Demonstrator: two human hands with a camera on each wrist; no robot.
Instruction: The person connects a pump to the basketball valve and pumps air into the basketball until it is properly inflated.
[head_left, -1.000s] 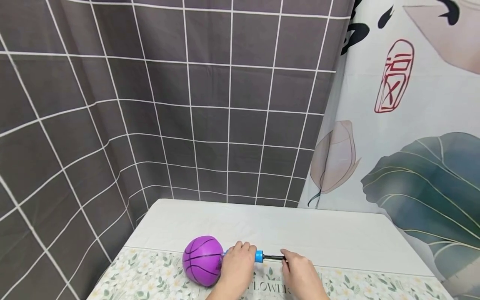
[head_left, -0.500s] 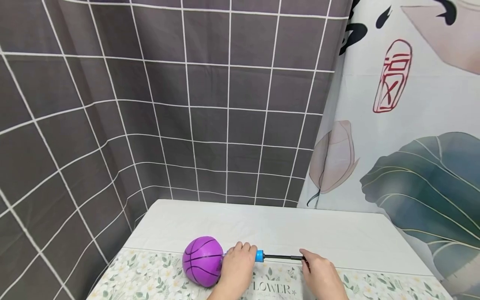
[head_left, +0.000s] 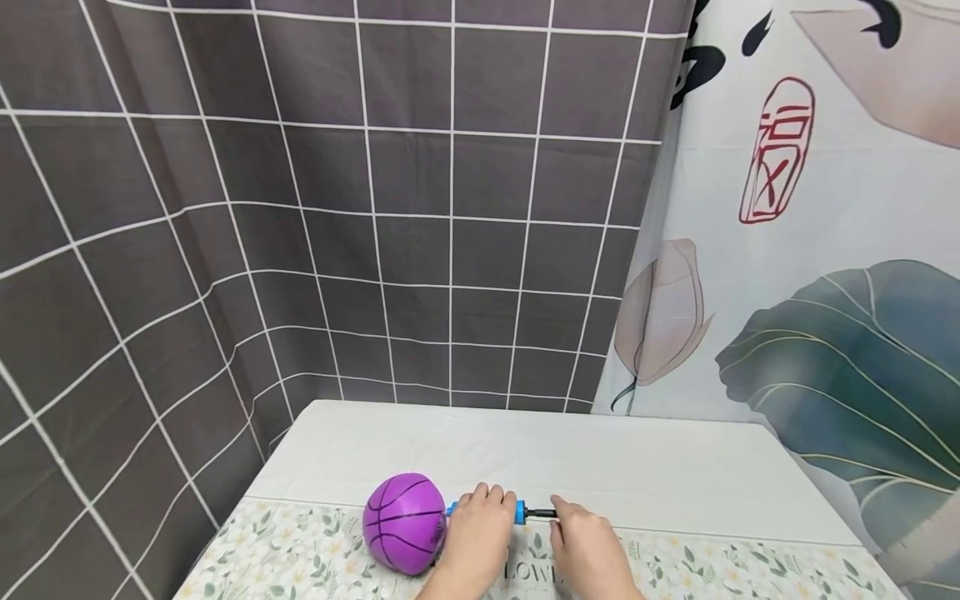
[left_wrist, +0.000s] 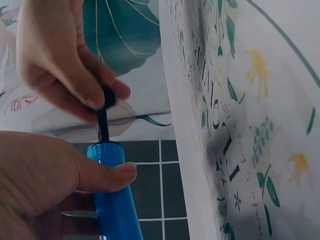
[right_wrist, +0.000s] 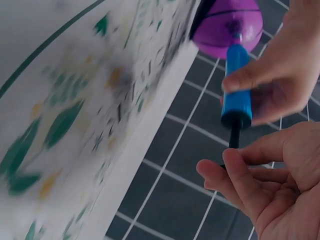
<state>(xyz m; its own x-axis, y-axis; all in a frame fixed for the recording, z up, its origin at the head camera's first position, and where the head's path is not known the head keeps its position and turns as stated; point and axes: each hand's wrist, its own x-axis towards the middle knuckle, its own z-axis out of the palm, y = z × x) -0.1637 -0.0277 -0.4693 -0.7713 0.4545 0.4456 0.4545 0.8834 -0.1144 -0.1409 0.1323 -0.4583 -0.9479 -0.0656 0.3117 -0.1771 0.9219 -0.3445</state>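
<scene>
A purple ball (head_left: pixel 405 523) with black basketball lines rests on the floral part of the tabletop, visibly dented in the head view. Its right side meets the nozzle end of a blue hand pump (right_wrist: pixel 236 100). My left hand (head_left: pixel 480 533) grips the pump's blue barrel, thumb along it in the left wrist view. A short length of black rod (left_wrist: pixel 103 125) shows beyond the barrel's end. At the rod's far end, my right hand (head_left: pixel 588 542) pinches the black handle (left_wrist: pixel 108 96) between thumb and fingers, which hide most of it.
The table (head_left: pixel 675 467) is covered by a white cloth with a floral, lettered front part. A dark grey gridded curtain (head_left: pixel 420 250) hangs behind and left. On the right hangs a white curtain (head_left: pixel 720 192) with large leaf prints.
My right hand drew the pump handle out to the right, lengthening the black rod, then pushed it back left toward the barrel. The left hand and ball stay almost in place.
</scene>
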